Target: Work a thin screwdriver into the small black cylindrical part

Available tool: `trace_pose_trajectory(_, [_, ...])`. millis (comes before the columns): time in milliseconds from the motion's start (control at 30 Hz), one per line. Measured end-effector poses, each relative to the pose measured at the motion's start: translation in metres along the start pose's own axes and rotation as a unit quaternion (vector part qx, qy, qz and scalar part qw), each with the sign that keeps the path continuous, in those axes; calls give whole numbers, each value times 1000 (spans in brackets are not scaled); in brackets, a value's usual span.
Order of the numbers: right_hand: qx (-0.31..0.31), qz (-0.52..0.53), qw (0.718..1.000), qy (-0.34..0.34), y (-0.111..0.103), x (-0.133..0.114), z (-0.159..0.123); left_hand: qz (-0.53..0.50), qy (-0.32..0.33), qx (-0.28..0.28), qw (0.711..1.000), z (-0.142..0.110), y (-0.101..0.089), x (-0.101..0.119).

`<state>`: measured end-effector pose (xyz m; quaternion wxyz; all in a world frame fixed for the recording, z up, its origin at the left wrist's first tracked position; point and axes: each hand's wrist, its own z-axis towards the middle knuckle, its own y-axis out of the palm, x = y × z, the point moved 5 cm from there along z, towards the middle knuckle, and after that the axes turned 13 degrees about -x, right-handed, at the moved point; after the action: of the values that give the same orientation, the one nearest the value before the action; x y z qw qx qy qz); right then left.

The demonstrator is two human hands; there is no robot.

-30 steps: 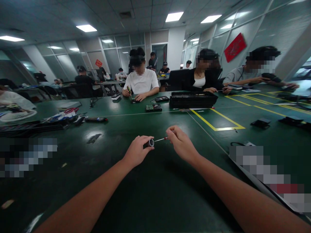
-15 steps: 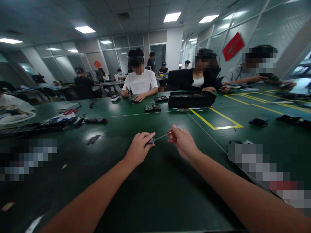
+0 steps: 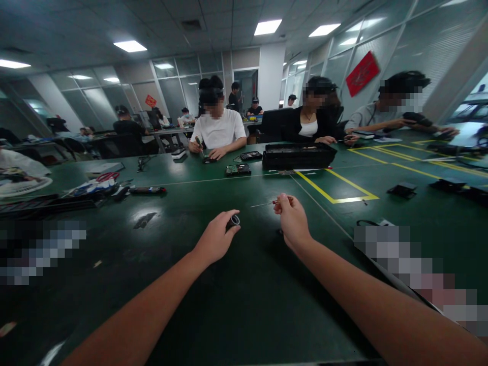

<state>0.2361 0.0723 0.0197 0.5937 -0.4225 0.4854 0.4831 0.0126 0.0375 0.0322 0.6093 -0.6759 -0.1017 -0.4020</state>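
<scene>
My left hand point(image 3: 214, 238) grips a small round dark piece with a pale ring at its end point(image 3: 235, 220) between thumb and fingers, just above the table. To the right, my right hand point(image 3: 293, 219) is closed round a thin screwdriver point(image 3: 263, 205) with a reddish handle. Its slim metal shaft points left, and the tip is apart from the round piece. Most of the handle is hidden by my fingers. Under my right hand lies a small dark spot or part point(image 3: 281, 232), too small to name.
A green table point(image 3: 236, 315) spreads around my hands. Ahead stand a long black case point(image 3: 297, 156) and an opened device with a green board point(image 3: 238, 170). Left are a black-and-red pen-like tool point(image 3: 148, 190) and bundled cables point(image 3: 95, 185). Several people work across the table.
My right hand has drawn the screwdriver back, up and away from the round piece, so the shaft no longer reaches it. My left hand has turned the ringed end more into view.
</scene>
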Motion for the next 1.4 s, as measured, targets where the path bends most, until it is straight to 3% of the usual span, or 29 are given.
trace_pose_trajectory(133, [76, 10, 996, 38, -9, 15, 3, -34, -14, 5, 999, -3, -2, 11])
trace_pose_trajectory(233, [62, 61, 993, 84, -1, 29, 4, -10, -34, -24, 999, -3, 5, 17])
trace_pose_trajectory(333, [52, 153, 983, 85, 5, 36, 8, 35, -33, -75, 996, -2, 15, 22])
trace_pose_trajectory(533, [129, 177, 972, 87, -1, 40, 3, 103, 0, -125, 987, 6, 27, 32])
trace_pose_trajectory(667, [59, 290, 947, 122, 18, 40, -6, 161, -7, -155, 975, 14, 40, 36])
trace_pose_trajectory(933, [74, 285, 951, 97, 8, 43, 2, 213, -91, -165, 959, 33, 55, 36])
trace_pose_trajectory(1167, [57, 275, 955, 95, 12, 48, 1, 206, -118, -184, 954, 33, 47, 34])
trace_pose_trajectory(1400, [42, 256, 960, 101, 13, 49, 4, 226, -89, -150, 958, 22, 37, 22])
